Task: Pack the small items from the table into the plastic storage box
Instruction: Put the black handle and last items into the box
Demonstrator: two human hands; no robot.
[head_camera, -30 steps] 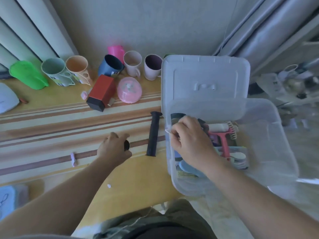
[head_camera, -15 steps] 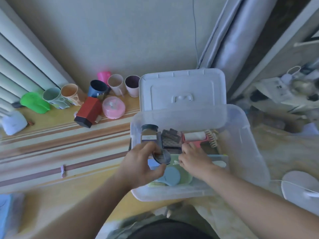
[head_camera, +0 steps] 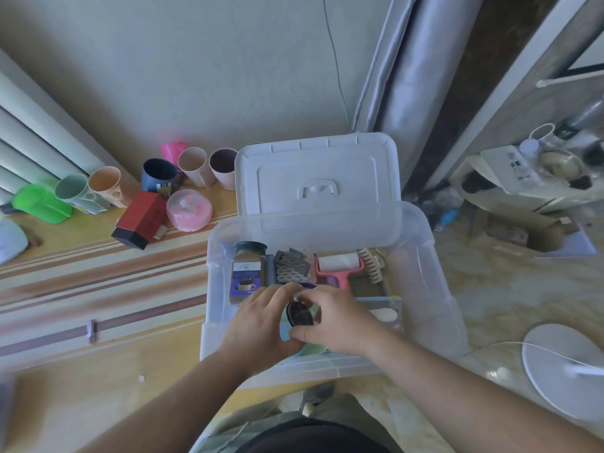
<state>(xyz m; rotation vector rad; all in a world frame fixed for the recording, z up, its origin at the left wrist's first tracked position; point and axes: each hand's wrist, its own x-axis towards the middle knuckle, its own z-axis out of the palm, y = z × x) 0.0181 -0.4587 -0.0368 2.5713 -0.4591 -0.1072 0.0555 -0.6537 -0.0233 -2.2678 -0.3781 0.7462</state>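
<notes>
The clear plastic storage box (head_camera: 421, 256) stands at the table's right end, its white lid (head_camera: 317, 178) leaning up behind it. Inside lie a coffee jar (head_camera: 246, 273), a grey honeycomb piece (head_camera: 292, 268), a pink lint roller (head_camera: 340, 268) and a beige comb (head_camera: 371, 264). Both hands meet over the box's front half. My left hand (head_camera: 261, 322) and my right hand (head_camera: 333, 317) together hold a small dark round object (head_camera: 299, 315) between their fingers.
On the striped table (head_camera: 98, 289) at the back stand several cups (head_camera: 192, 165), a green jug (head_camera: 42, 204), a red box (head_camera: 140, 219) and a pink round case (head_camera: 189, 209). A small lilac clip (head_camera: 92, 330) lies on a stripe. A white fan base (head_camera: 562, 364) is on the floor at right.
My left hand picked the small dark object off the table and carried it right over the box. My right hand now meets it and holds the object too. The view swung right.
</notes>
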